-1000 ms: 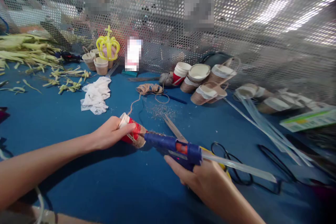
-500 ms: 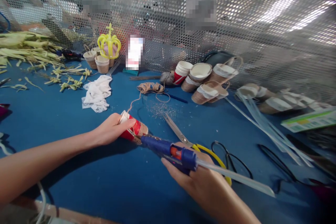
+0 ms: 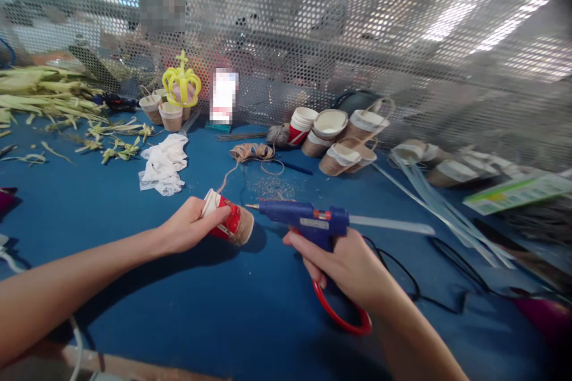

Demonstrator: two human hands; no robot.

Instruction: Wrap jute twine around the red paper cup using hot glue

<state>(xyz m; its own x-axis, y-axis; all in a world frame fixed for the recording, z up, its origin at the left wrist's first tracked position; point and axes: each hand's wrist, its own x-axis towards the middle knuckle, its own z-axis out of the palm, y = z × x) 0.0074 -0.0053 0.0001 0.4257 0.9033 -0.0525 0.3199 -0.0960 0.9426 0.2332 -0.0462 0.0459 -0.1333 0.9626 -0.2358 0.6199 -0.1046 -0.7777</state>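
My left hand (image 3: 194,223) is closed around a red and white paper cup (image 3: 229,220), tilted with its base to the right. Brown twine is wound round the base end, and a strand runs from the cup up to a loose twine bundle (image 3: 251,150). In my right hand (image 3: 342,259) is a blue hot glue gun (image 3: 297,214), a clear glue stick (image 3: 391,224) jutting from its back. Its nozzle points left, close to the wrapped end; contact cannot be made out. A red scissors handle (image 3: 342,317) hangs below the same hand; the gun hides most of the blades.
Twine-wrapped cups (image 3: 342,158) stand at the back right, near loose glue sticks (image 3: 429,202) and a black cord (image 3: 402,271). White cloth (image 3: 164,164), husk strips (image 3: 49,92) and a yellow crown (image 3: 182,83) lie to the left. A perforated metal screen (image 3: 277,41) closes the back.
The glue gun has swung from a downward slant to nearly level, its nozzle rising from the cup's base. The scissors have turned with my right hand. My left hand keeps hold of the cup.
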